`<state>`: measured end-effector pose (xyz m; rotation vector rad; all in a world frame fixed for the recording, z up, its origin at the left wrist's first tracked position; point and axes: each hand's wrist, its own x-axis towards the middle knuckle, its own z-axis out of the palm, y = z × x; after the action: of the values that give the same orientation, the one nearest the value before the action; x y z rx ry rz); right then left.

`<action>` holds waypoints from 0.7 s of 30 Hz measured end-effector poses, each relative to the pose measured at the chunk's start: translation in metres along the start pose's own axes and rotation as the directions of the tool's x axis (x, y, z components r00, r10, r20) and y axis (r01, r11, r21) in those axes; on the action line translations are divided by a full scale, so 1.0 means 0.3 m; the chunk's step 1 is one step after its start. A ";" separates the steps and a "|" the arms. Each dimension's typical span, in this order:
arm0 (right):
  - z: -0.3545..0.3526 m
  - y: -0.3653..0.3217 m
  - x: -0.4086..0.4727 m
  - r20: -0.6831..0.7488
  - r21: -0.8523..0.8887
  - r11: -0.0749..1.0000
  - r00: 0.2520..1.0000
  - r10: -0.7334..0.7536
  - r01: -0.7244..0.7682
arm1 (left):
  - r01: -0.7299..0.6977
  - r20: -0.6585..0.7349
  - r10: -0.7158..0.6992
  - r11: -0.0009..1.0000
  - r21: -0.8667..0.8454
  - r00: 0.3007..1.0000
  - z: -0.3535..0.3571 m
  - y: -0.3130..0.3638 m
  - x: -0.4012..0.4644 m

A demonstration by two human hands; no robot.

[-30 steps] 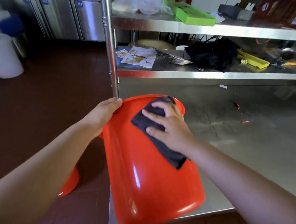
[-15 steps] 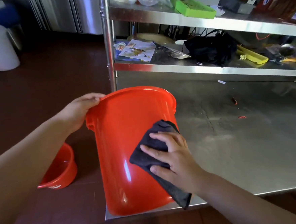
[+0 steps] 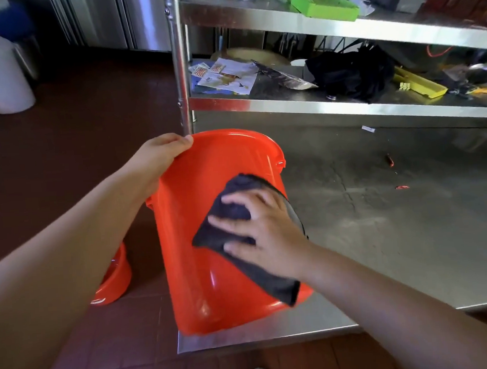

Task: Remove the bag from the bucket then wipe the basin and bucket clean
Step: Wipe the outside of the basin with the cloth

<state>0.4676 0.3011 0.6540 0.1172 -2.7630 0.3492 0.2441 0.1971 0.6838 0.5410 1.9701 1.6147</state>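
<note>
Gripping: left hand [image 3: 159,158] curls over the rim of the orange bucket [image 3: 212,244].
Pressing: right hand [image 3: 265,231], fingers spread flat, holds a dark cloth [image 3: 238,210] against the bucket's side.
Bucket: tilted, base on the steel bench [image 3: 398,231] corner.
Basin: orange basin [image 3: 115,282] on the floor, left of the bench.

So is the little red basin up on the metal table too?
No, the red basin sits on the brown tiled floor, left of the steel table where the orange bucket stands.

right hand [image 3: 264,234] and cloth [image 3: 238,213] shifted up bucket [image 3: 200,245]
</note>
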 end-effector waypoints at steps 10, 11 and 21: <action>-0.017 0.142 0.218 -0.059 0.173 0.941 0.951 0.303 -0.290 | 0.060 -0.065 -0.057 0.997 0.038 0.996 0.010 0.008 0.016; -0.015 0.123 0.182 -0.056 0.168 0.944 0.954 0.296 -0.283 | 0.071 -0.064 -0.070 0.997 0.018 0.995 0.003 0.008 0.010; 0.015 -0.088 -0.258 0.027 0.262 0.953 0.989 0.148 -0.149 | -0.040 -0.193 0.055 0.996 0.081 0.980 -0.055 0.018 -0.039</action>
<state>0.5417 0.2773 0.6285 -0.0246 -2.7247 0.7581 0.2429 0.1785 0.6931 0.4773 2.1848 1.6823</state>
